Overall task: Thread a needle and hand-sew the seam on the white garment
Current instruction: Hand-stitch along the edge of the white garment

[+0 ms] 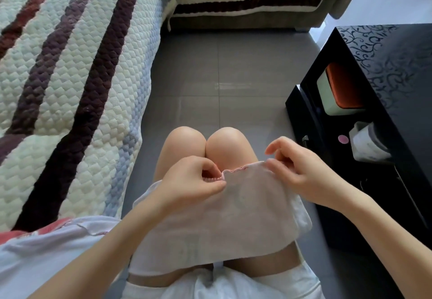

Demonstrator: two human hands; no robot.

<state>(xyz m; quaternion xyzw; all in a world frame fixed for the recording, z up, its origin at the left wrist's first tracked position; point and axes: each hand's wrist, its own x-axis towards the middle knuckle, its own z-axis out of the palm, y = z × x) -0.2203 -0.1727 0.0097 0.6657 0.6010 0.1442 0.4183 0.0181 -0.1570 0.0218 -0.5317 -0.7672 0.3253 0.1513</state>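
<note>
No text, label, brand or number readable. Black cabinet [383,48]: swirl ornament only. Pink round sticker [343,139], right of fingers [277,144] of right hand [301,172]: no legible marking.

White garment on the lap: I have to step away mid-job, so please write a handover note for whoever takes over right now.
The left hand pinches the top edge of the white garment. The right hand holds the same edge further right.
The garment lies across the lap, its edge stretched between the hands.
Done: pinkish stitches run along that edge, so some sewing looks finished.
Left: no needle or thread is visible. Find them, check the seam for gaps, then finish.
</note>
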